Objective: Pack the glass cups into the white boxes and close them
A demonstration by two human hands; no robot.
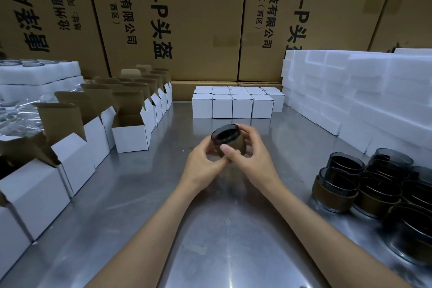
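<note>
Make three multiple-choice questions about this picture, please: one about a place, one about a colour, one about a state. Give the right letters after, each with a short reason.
1. Where do the unpacked glass cups stand on the metal table?
A. near right
B. far left
C. centre back

2. What colour is the sleeve around the held glass cup?
A. white
B. brown
C. red

3. What is the state of the white box nearest the hands?
A. closed
B. crushed flat
C. open, flap up

Answers:
1. A: the dark cups cluster at the table's near right edge, below the foam blocks.
2. B: a brown band wraps the cup between the left hand and the right hand.
3. C: its brown inside shows and its flap stands up, unlike the closed white boxes at the back.
</note>
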